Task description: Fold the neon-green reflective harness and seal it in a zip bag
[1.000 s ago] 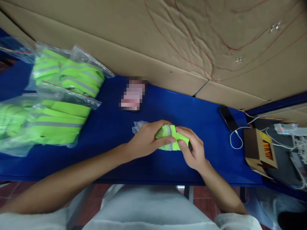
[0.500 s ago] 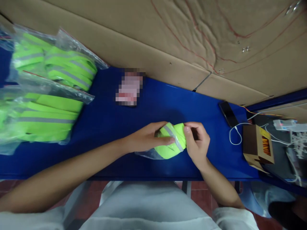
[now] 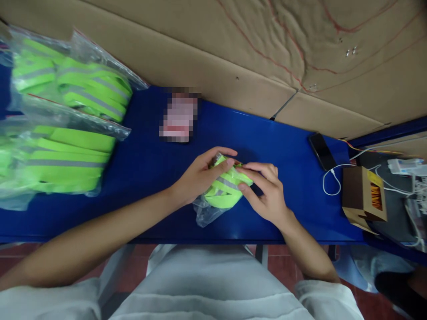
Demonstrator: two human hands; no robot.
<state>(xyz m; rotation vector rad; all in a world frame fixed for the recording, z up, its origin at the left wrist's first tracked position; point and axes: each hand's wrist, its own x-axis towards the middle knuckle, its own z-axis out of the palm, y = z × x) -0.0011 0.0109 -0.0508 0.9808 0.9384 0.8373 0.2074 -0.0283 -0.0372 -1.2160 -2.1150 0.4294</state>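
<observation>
A folded yellow-green band with a grey stripe (image 3: pixel 222 192) is partly inside a clear plastic bag (image 3: pixel 207 214), just above the blue table. My left hand (image 3: pixel 202 174) grips the bundle from the left, thumb across its top. On the other side, my right hand (image 3: pixel 267 191) has its thumb and fingers closed on the band's right end. Part of the bundle's upper side is hidden by my fingers.
Bagged yellow-green bands (image 3: pixel 66 162) lie at the left of the blue table (image 3: pixel 140 164). A blurred pink item (image 3: pixel 180 118) sits near the cardboard wall (image 3: pixel 247 84). A black phone (image 3: pixel 322 151), white cable and brown box (image 3: pixel 358 193) are on the right.
The bundle has turned and moved slightly left in my hands, with more of the clear bag hanging below it. My right fingers have shifted to a new grip along its right edge.
</observation>
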